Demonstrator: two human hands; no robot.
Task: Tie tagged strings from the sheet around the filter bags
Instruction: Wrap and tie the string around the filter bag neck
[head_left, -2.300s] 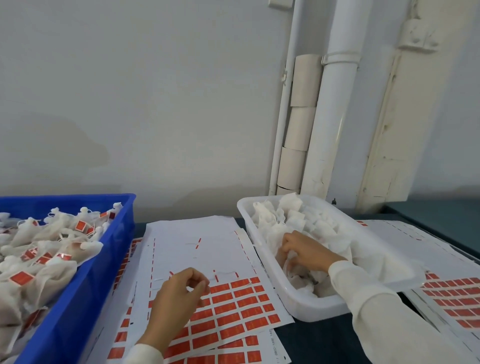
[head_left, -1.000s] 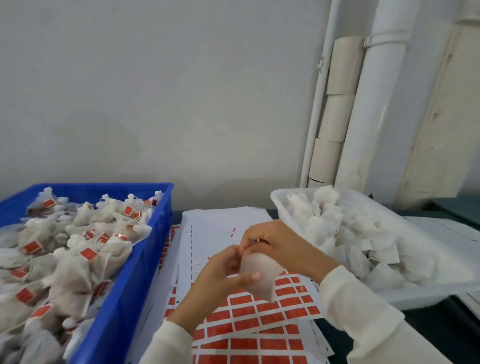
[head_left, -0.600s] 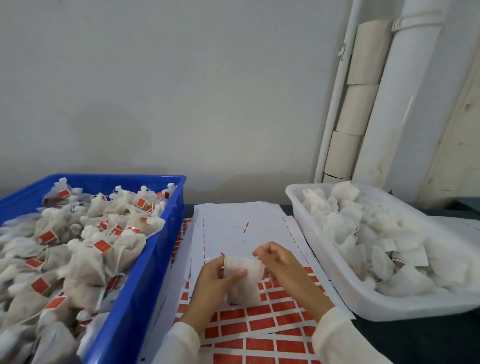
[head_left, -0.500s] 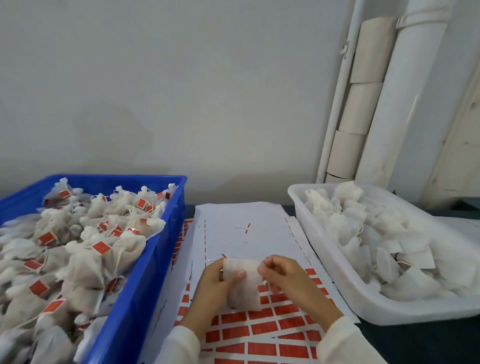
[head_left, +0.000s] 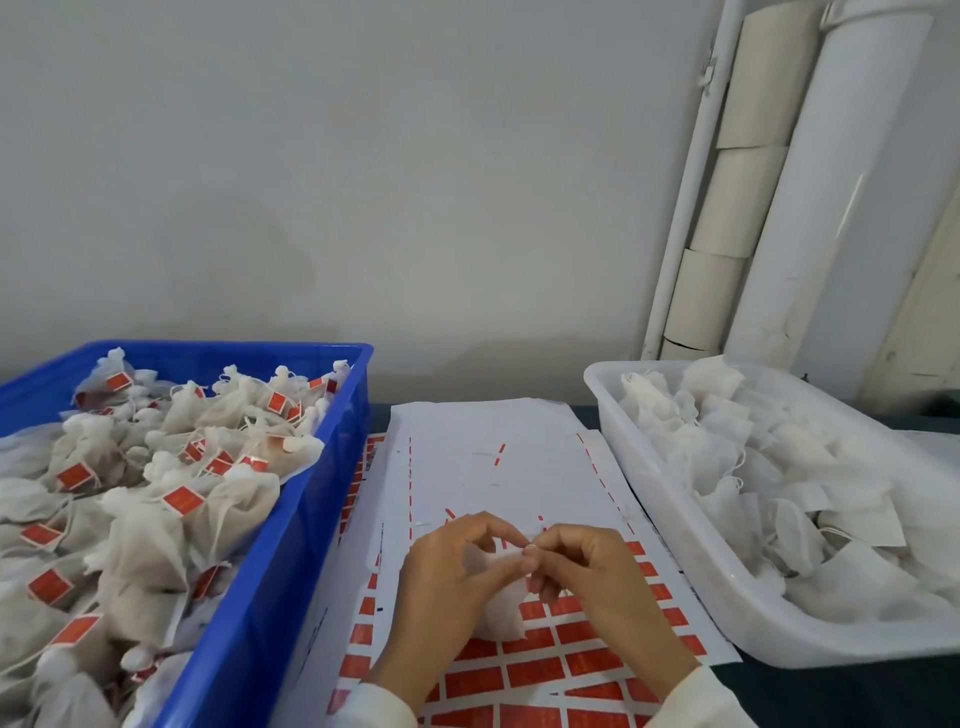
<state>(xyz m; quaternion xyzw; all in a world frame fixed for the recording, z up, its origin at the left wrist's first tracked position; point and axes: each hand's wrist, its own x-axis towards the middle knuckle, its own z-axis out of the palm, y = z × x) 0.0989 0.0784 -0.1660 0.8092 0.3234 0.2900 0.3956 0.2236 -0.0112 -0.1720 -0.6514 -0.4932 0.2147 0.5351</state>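
A white filter bag (head_left: 498, 608) hangs between my hands above the tag sheet (head_left: 488, 467), a white sheet with rows of red tags at its near end. My left hand (head_left: 447, 587) grips the bag's gathered top from the left. My right hand (head_left: 582, 577) pinches the top from the right, fingertips meeting the left thumb. A string is too fine to make out. The bag's lower part shows below the fingers.
A blue crate (head_left: 291, 545) at the left holds several tied bags with red tags. A white tray (head_left: 691, 561) at the right holds several untied filter bags. Pipes and cardboard tubes (head_left: 727, 208) stand against the wall behind the tray.
My right hand took a bag from the white tray and brought it over the sheet. Both hands now bunch its flat top together; the bag has sunk lower between the fingers.
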